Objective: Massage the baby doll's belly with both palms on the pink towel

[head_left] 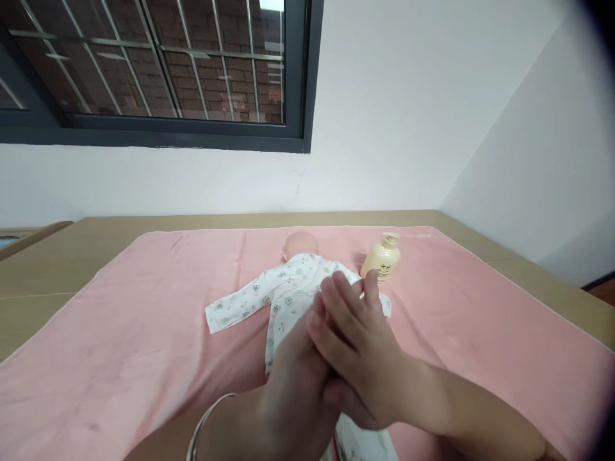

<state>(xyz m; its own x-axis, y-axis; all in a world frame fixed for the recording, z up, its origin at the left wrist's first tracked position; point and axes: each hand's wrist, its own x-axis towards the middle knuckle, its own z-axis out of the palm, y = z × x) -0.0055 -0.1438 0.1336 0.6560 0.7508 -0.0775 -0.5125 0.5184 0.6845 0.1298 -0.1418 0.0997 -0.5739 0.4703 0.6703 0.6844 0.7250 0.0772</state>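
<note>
My left hand (302, 384), with a bangle (206, 419) at the wrist, and my right hand (369, 352) are pressed palm against palm above the bed mat. The right hand's fingers are stretched out over the left hand, whose fingers are partly covered. No object shows between them. Beneath and beyond lies a baby doll (301, 244) in a white printed top (293, 298), one sleeve spread to the left. My hands hide much of its body. A pale yellow pump bottle (382, 257) leans a little to the right, beside the doll's shoulder.
A pink mat (144, 320) covers most of the tan surface (52, 282). A white wall (384, 128) rises behind it, with a dark-framed barred window (298, 137) at upper left. Another wall (552, 160) bounds the right side.
</note>
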